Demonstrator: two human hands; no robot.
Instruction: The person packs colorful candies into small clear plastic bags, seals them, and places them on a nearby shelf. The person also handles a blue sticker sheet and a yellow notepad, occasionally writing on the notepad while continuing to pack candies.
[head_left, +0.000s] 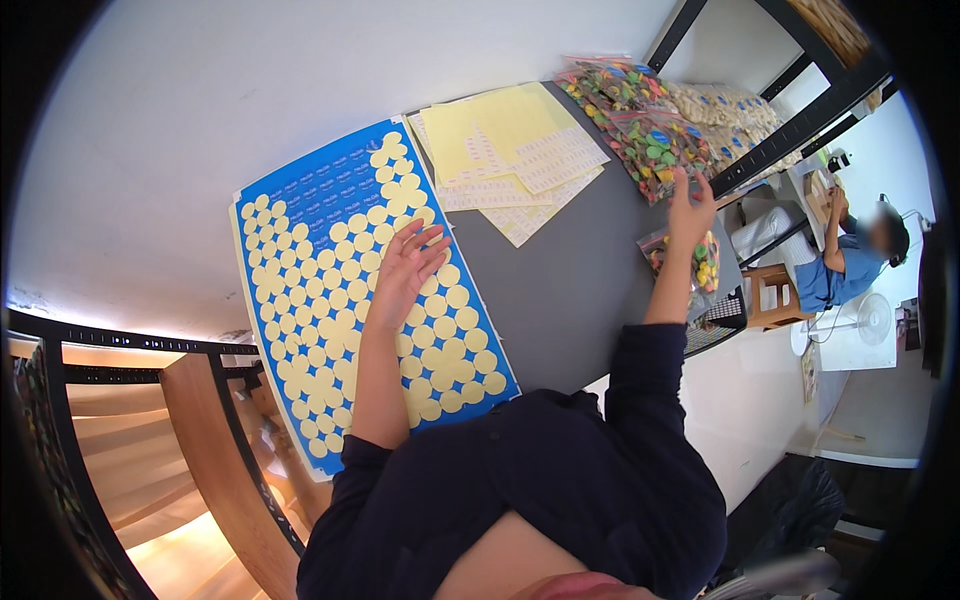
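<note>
My left hand (409, 262), palm partly turned up and fingers apart, is over a large blue sticker sheet (465, 405). Round gaps on the sheet show pale yellow backing; rows of blue round stickers (330, 180) remain near its top. At the right, my right hand (690, 210) has its fingers spread at the lower edge of a clear zip bag of colourful pieces (660, 146); whether it grips the bag cannot be told. Below that hand, partly behind the wrist, lies another bag of colourful pieces (706, 262).
Yellow and white label sheets (502, 127) overlap on the grey tabletop (547, 300). Bags of pale pieces (727, 112) lie beyond the colourful ones, by a black metal shelf post (802, 127). A black mesh basket (720, 322) is at the table's right edge. Another person (847, 262) sits farther right.
</note>
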